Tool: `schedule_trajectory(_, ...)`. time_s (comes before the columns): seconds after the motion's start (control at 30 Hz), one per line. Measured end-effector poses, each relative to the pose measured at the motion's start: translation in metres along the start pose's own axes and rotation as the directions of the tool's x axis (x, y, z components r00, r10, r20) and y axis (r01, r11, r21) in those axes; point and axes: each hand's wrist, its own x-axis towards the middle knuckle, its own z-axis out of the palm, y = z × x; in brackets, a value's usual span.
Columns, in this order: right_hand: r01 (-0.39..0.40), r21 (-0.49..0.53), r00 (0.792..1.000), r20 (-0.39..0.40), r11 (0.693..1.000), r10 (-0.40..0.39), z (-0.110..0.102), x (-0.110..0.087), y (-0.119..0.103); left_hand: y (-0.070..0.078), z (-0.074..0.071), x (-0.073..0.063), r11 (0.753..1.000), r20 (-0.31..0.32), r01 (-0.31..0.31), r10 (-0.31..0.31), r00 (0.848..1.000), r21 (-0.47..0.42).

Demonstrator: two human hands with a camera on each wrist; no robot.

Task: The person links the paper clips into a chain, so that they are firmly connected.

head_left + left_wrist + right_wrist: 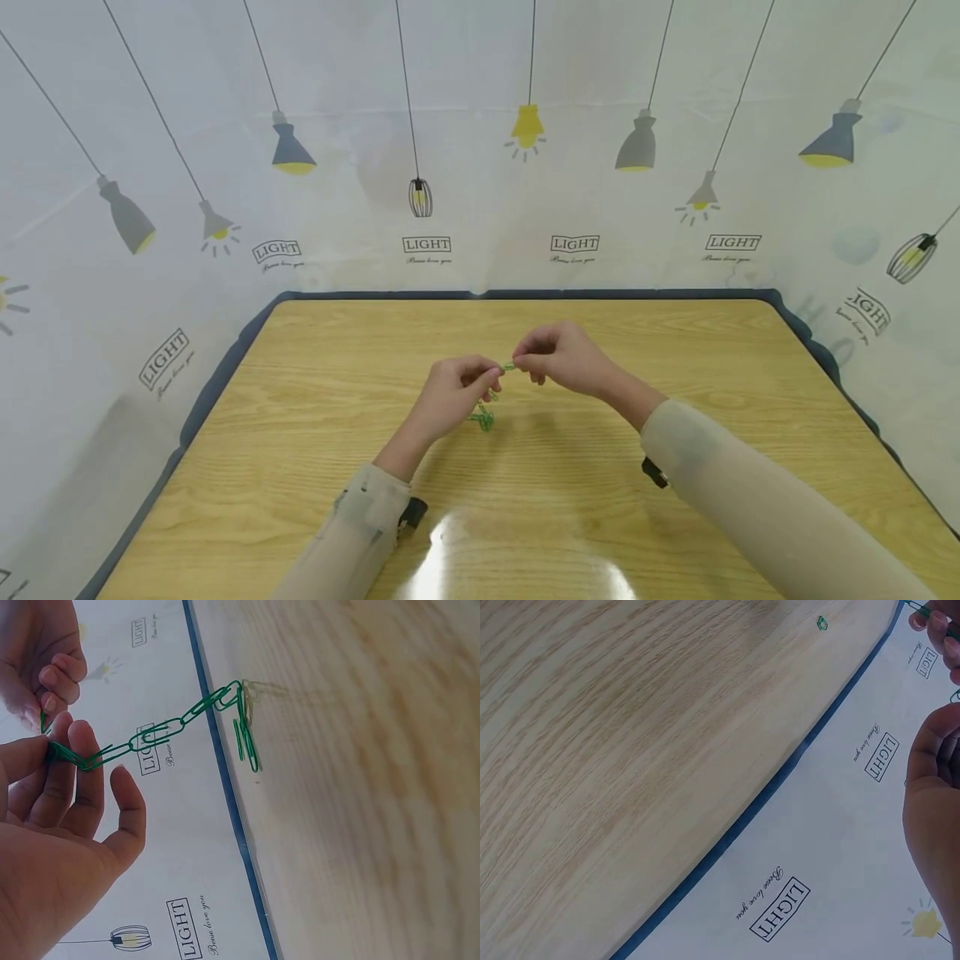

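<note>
A chain of linked green paper clips (pixel 177 724) hangs from my left hand (pixel 455 392), whose thumb and fingers pinch its upper end. The chain's lower part (pixel 486 422) bunches at the tabletop beneath that hand. My right hand (pixel 564 358) is raised just to the right, thumb and fingertips pinching a green paper clip (pixel 509 367) that spans the small gap between both hands. Whether this clip is linked to the chain is too small to tell. In the right wrist view, the right hand (pixel 936 776) shows only partly at the edge.
The wooden table (pixel 315 467) has a dark blue edge (pixel 525 294) along its back and sides. Behind it hangs a white backdrop (pixel 480 75) printed with lamps and the word LIGHT. A dark wrist device (pixel 411 513) sits by the left sleeve.
</note>
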Motion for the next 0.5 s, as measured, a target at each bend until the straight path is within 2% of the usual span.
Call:
schedule_trajectory(0.33, -0.040, -0.032, 0.999, 0.017, 0.999, 0.040, -0.0026, 0.0021, 0.0021, 0.0013, 0.0007, -0.0021, 0.999, -0.035, -0.016, 0.018, 0.999, 0.035)
schedule_trajectory(0.5, -0.051, -0.036, 0.999, 0.007, 0.998, 0.051, -0.0060, 0.0009, 0.0054, -0.0003, -0.0009, -0.0030, 0.999, -0.040, -0.003, 0.005, 0.999, 0.048)
